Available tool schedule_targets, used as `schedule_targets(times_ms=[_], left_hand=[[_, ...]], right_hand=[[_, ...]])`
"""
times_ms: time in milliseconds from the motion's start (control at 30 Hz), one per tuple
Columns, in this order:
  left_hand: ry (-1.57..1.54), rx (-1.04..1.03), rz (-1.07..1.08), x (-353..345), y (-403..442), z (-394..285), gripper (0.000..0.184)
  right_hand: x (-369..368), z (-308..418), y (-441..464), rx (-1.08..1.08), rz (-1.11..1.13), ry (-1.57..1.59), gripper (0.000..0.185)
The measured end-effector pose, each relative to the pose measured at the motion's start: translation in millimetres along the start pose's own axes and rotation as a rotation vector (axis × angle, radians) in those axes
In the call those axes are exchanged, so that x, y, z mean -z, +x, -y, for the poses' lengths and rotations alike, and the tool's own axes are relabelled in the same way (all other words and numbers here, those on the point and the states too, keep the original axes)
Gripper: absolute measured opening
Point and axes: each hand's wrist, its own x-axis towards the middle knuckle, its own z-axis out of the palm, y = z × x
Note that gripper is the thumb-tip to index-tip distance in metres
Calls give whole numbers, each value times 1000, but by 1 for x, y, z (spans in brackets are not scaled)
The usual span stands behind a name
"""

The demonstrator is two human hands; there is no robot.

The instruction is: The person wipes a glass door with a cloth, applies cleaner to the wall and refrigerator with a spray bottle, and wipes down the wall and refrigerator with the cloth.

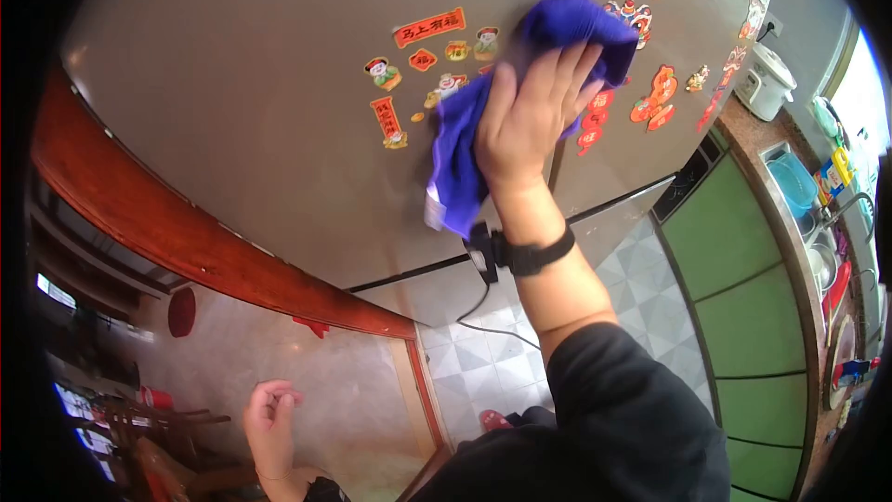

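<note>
My right hand [534, 121] presses a purple cloth [460, 149] against the front of a grey-brown refrigerator [279, 102]. Its fingers lie over the cloth, which bunches up above them and hangs down beside the wrist. Under and around the cloth are red and gold festive stickers, such as a banner sticker [429, 28] to the left; the cloth partly covers some of them. Low on the left, my left hand [269, 414] hangs in the air away from the refrigerator, its fingers curled in and nothing visible in them.
A black strap with a device [530, 256] and a cable sits on my right wrist. On the right, a counter over green cabinets [743, 270] carries a white rice cooker [767, 84] and a sink with a blue basin [792, 184]. A red-brown wooden frame [186, 242] curves along the left.
</note>
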Motion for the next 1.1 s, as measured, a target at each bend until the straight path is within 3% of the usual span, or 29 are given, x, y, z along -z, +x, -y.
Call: schedule_targets(times_ms=[67, 133, 233, 433, 500, 567, 633, 667, 867, 967, 1033, 1100], left_hand=[[1, 15, 17, 0, 2, -4, 13], [-11, 2, 61, -2, 3, -7, 14], [44, -43, 101, -1, 6, -28, 15], [250, -287, 106, 27, 16, -89, 18], [310, -346, 78, 41, 19, -115, 18], [326, -424, 66, 55, 27, -136, 17], [244, -458, 51, 63, 34, -155, 17], [238, -479, 50, 66, 40, -162, 17], [75, -458, 134, 32, 67, -184, 17], [124, -497, 274, -3, 88, -187, 16], [321, -527, 299, -22, 106, -185, 16], [408, -542, 303, -44, 111, -189, 14]], right_hand=[[1, -20, -51, 63, 66, 19, 49], [17, -50, -127, 63, 289, 87, 50], [24, -61, -118, 145, 329, 142, 50], [-3, 10, 115, 222, -214, 288, 40], [13, 36, 161, 307, -229, 226, 39], [18, 46, 187, 371, -70, 209, 47], [10, 33, 182, 451, 30, 289, 36], [7, 26, 168, 538, -115, 255, 35], [44, -84, -45, 546, 504, 259, 45], [74, -124, -124, 520, 878, 243, 48], [94, -153, -170, 549, 1101, 180, 48], [125, -174, -186, 326, 1530, 179, 46]])
